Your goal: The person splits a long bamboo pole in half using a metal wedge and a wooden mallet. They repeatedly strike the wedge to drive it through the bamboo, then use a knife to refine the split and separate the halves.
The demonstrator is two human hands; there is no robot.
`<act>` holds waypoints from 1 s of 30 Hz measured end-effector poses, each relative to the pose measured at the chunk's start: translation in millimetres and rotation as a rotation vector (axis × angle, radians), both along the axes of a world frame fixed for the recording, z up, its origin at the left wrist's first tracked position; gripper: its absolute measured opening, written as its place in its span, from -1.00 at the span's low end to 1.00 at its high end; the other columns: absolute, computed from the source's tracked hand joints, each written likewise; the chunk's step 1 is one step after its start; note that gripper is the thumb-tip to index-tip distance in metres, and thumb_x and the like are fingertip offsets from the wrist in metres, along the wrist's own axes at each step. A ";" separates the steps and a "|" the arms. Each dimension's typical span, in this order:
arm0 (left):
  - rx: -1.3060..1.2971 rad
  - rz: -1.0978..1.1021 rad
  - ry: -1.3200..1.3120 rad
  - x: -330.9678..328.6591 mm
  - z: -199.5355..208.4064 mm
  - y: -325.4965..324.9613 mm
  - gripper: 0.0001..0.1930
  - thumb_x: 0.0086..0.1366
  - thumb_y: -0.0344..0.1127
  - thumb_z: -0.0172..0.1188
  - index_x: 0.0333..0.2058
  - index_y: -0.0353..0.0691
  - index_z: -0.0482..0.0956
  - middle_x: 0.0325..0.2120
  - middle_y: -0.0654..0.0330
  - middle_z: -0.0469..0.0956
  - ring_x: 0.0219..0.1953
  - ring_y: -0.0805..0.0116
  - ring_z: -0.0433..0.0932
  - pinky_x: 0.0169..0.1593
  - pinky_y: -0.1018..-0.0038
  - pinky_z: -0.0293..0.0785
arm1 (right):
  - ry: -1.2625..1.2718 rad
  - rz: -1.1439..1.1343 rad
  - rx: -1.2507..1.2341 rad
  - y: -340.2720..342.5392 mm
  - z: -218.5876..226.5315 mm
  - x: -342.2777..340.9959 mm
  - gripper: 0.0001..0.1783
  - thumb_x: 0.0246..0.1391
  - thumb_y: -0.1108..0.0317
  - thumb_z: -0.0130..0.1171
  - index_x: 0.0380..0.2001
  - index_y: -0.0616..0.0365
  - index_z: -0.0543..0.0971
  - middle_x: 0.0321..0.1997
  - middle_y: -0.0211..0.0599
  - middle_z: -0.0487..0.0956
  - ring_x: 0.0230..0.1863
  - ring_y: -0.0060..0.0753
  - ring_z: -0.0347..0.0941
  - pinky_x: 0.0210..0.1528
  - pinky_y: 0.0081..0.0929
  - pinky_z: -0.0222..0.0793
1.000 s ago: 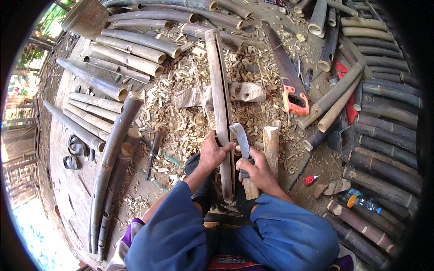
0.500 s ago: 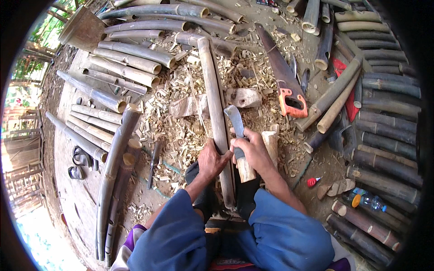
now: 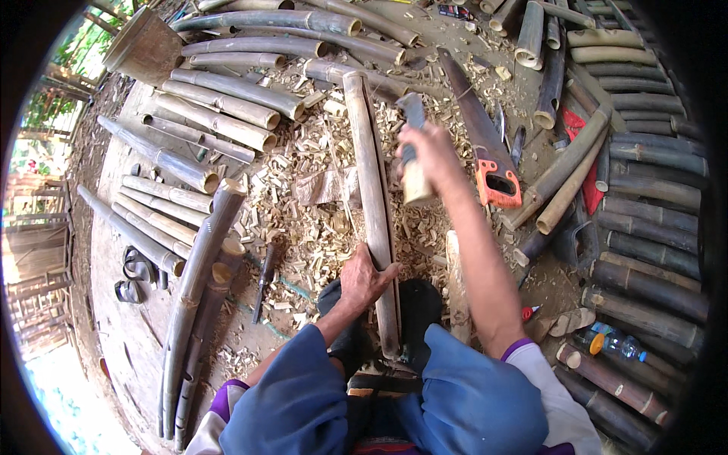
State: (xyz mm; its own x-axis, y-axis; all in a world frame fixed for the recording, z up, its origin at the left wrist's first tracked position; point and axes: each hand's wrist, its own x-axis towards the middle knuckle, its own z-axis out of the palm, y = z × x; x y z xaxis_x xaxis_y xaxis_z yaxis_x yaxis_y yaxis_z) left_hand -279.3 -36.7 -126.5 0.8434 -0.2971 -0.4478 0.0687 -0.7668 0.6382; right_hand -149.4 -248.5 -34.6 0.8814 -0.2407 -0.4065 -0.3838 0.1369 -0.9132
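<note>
A long bamboo pole point(image 3: 367, 152), with a dark slit or edge along its right side, stretches away from between my knees over the wood chips. My left hand point(image 3: 361, 284) wraps round its lower part, the thumb lying across the top. Beyond it and to the right, my right hand point(image 3: 431, 155) is raised, closed round a short chopping knife point(image 3: 412, 110) with a grey blade and a pale wooden handle. The blade points away from me, apart from the pole. Part of a pale wooden block point(image 3: 318, 187) shows left of the pole.
A handsaw point(image 3: 497, 178) with an orange handle lies at the right. Bamboo lengths point(image 3: 220, 114) are spread at the left, more point(image 3: 644, 265) are stacked at the right. A slim dark tool point(image 3: 265, 280) rests left of my knees. A plastic bottle point(image 3: 623, 345) lies at the lower right.
My right hand has lifted away from the pole, forward and to the right, with the chopping knife in it. My left hand has slid slightly nearer me and still grips the pole.
</note>
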 end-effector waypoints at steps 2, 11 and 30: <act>-0.051 -0.086 0.115 0.4 7.0 11.9 -0.21 0.08 0.20 0.50 -0.08 -0.45 0.43 -0.29 -0.26 0.63 -0.18 -0.23 0.65 -0.09 0.01 0.56 | -0.085 0.025 0.084 -30.2 13.6 1.6 -0.67 0.17 0.33 0.20 -0.08 0.31 0.48 -0.45 -0.22 0.57 -0.63 -0.36 0.54 -0.63 -0.39 0.51; -0.368 0.142 0.305 10.5 -2.6 26.4 -0.26 0.12 0.11 0.54 -0.02 -0.46 0.52 -0.24 -0.16 0.68 -0.18 0.08 0.70 -0.05 0.18 0.60 | 0.063 0.115 0.070 29.5 23.0 -123.4 -0.50 0.21 0.41 0.14 0.20 0.37 0.47 -0.39 -0.29 0.56 -0.58 -0.51 0.50 -0.53 -0.51 0.49; 0.027 0.018 -0.004 14.1 -2.1 -0.5 -0.31 0.07 0.21 0.45 -0.24 -0.41 0.47 -0.45 -0.23 0.60 -0.30 -0.24 0.64 -0.17 0.01 0.54 | 0.108 0.165 0.120 22.1 -6.0 -10.8 -0.62 0.15 0.36 0.19 -0.02 0.38 0.47 -0.48 -0.22 0.60 -0.65 -0.35 0.53 -0.64 -0.43 0.48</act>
State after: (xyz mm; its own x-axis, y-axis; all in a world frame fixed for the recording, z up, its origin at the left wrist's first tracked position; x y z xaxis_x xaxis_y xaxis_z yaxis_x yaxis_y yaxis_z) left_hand -265.3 -37.1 -128.6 0.8502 -0.2702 -0.4518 0.0797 -0.7823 0.6178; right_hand -160.2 -226.4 -40.6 0.8549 -0.0412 -0.5172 -0.5042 0.1693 -0.8468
